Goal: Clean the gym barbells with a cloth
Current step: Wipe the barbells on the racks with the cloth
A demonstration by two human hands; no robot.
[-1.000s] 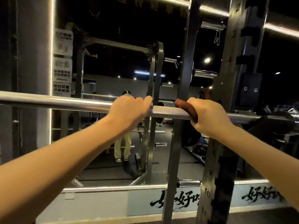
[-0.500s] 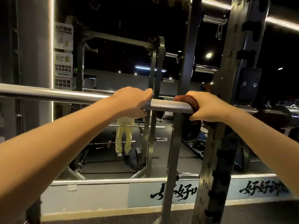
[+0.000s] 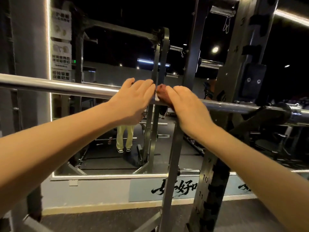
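Hands on steel, and we're right up against the rack here. Our left hand (image 3: 133, 99) is draped over the barbell (image 3: 58, 87), fingers curled over the top of the shaft; we cannot tell how firmly it grips. Just beside it, almost touching, our right hand (image 3: 187, 106) is clamped down on the cloth (image 3: 163, 90), a reddish-brown wad pressed onto the bar, only its edge peeking out past the knuckles. A sliver of knurled shaft shows between the two hands. The barbell runs level across the view, smooth and bright to the left, knurled to the right, where it sits in a dark hook (image 3: 267, 114) on the numbered upright (image 3: 212, 173). Behind it all, a wall mirror (image 3: 107, 156) shows more racks and a figure in pale yellow trousers (image 3: 124, 136).
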